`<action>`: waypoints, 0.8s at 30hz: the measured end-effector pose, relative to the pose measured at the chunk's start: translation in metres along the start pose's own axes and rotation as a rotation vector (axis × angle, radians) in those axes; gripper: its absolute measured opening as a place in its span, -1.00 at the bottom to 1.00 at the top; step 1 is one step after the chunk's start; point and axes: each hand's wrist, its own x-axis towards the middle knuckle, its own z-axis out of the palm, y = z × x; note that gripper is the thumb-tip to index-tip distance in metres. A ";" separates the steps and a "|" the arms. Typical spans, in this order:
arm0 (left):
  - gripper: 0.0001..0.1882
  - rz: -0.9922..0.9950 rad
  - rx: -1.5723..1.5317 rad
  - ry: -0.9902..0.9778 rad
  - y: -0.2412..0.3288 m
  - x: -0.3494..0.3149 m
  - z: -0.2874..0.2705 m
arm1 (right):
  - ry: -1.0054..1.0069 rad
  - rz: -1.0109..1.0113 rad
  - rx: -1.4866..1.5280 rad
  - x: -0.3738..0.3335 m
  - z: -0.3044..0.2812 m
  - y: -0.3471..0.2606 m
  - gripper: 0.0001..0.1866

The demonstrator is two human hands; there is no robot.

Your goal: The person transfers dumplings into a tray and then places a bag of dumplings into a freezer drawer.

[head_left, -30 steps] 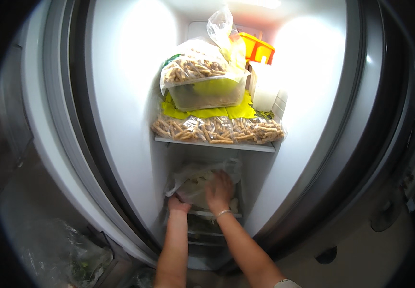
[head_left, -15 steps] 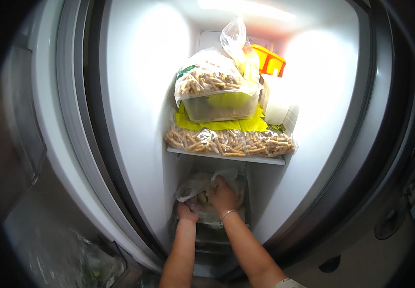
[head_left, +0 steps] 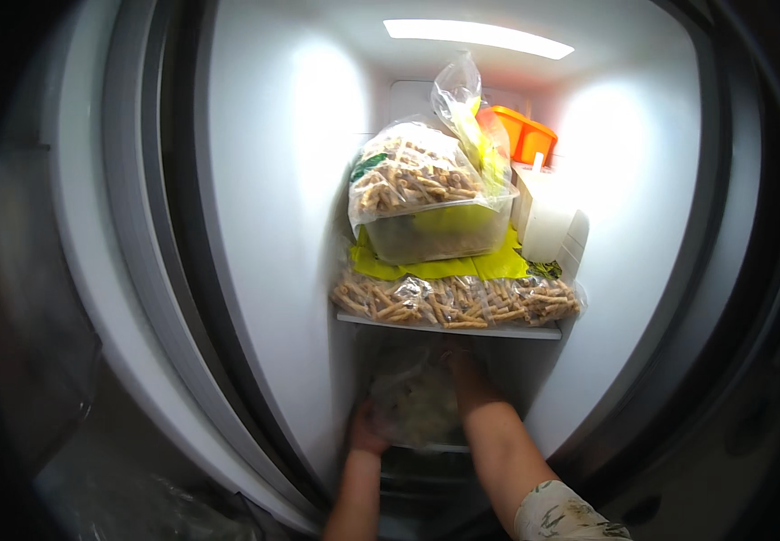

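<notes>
A clear plastic bag [head_left: 417,406] with pale contents lies in the dim compartment under the shelf. At its left side my left hand [head_left: 369,431] is closed on the bag's edge, its fingers partly hidden by the plastic. My right hand [head_left: 451,350] reaches deeper, past the bag's right side and close beneath the shelf. Shadow hides its fingers, so I cannot see whether it grips anything. What the bag holds is too dim to name.
On the white shelf [head_left: 448,329] above lie bags of brown stick-shaped pieces [head_left: 462,302]. A clear plastic tub [head_left: 435,234] stands on yellow-green sheeting, topped by another bag [head_left: 417,176]. Behind are an orange container [head_left: 525,135] and a whitish container [head_left: 547,216]. White walls [head_left: 273,180] flank both sides.
My right hand has moved from the bag's top to farther back under the shelf. My left hand stays at the bag's left side. The view has tilted, so the shelf appears lower.
</notes>
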 end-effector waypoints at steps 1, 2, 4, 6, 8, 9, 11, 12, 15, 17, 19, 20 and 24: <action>-0.61 0.105 0.032 0.113 -0.001 0.002 -0.001 | 0.028 0.036 0.092 0.000 0.004 -0.005 -0.64; -0.60 0.187 0.063 0.230 -0.007 0.004 -0.003 | 0.053 0.073 0.177 -0.009 0.007 -0.005 -0.65; -0.60 0.419 0.233 0.434 -0.008 0.006 -0.009 | 0.118 0.115 0.390 -0.015 0.015 -0.008 -0.66; -0.62 0.726 0.710 0.493 -0.014 -0.002 0.000 | 0.197 0.161 0.640 -0.029 0.023 -0.007 -0.66; -0.62 1.266 1.373 0.554 -0.035 -0.030 0.039 | 0.328 0.195 0.872 -0.043 0.030 0.001 -0.67; -0.63 1.629 1.726 0.580 -0.043 -0.044 0.064 | 0.404 0.198 0.932 -0.051 0.035 0.002 -0.67; -0.64 1.632 1.809 0.389 -0.050 -0.050 0.089 | 0.531 0.249 0.679 -0.066 0.040 0.000 -0.68; -0.64 1.629 1.845 0.287 -0.054 -0.049 0.098 | 0.578 0.293 0.447 -0.074 0.042 0.000 -0.69; -0.68 1.031 1.707 -0.207 -0.047 -0.015 0.095 | 0.737 0.471 0.381 -0.114 0.050 -0.011 -0.73; -0.66 0.952 1.902 -0.168 -0.023 0.021 0.081 | 0.763 0.689 1.200 -0.159 0.030 -0.069 -0.76; -0.65 0.855 2.002 -0.128 -0.008 0.051 0.056 | 0.685 1.114 1.867 -0.200 -0.037 -0.116 -0.70; -0.64 0.807 1.993 -0.136 -0.013 0.069 0.051 | 0.691 1.113 1.780 -0.210 -0.037 -0.105 -0.68; -0.59 1.001 2.090 -0.127 0.002 0.124 0.011 | 0.751 0.847 1.088 -0.237 -0.029 -0.106 -0.57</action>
